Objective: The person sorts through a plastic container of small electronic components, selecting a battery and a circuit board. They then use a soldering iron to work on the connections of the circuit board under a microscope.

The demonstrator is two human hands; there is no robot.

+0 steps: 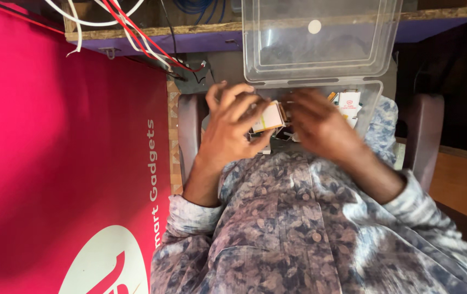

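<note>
A clear plastic storage box (372,100) rests on my lap, its transparent hinged lid (320,38) standing open behind it. My left hand (232,128) is at the box's left side, fingers curled around a small white and cream packet (269,117). My right hand (320,125), blurred, reaches into the box over several small packets, and I cannot tell whether it grips one. A white carton with orange print (349,104) lies at the right end of the box.
A large magenta banner (64,163) with white print fills the left side. A wooden shelf edge (152,34) with red, white and black cables (135,27) runs along the top. Chair armrests (421,136) flank my patterned shirt (299,234).
</note>
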